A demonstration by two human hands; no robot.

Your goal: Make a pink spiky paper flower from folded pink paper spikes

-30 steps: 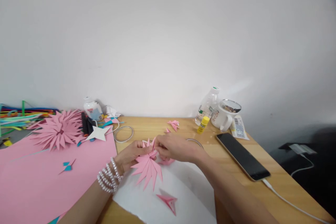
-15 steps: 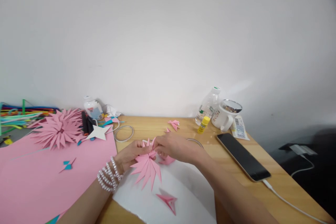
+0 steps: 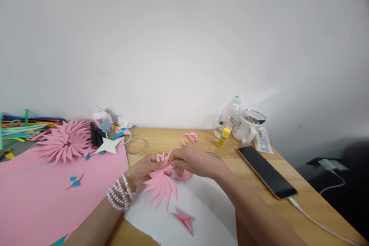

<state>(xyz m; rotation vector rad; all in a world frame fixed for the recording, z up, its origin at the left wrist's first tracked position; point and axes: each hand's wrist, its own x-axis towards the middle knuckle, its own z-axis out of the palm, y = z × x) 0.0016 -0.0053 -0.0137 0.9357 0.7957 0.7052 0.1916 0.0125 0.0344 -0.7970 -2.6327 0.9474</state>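
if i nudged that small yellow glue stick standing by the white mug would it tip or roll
The small yellow glue stick stands upright on a narrow base on the wooden table, so a nudge would probably tip it. Its body looks round, so once down it would likely roll, perhaps against the white mug or clear plastic bottle beside it.

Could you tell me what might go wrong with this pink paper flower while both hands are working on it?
1. The left hand and right hand pinch the half-built pink flower at its centre; a hard squeeze could crease or loosen its spikes.
2. The loose folded piece lies near the forearms on the white sheet; a sweep might flatten it or knock it off.
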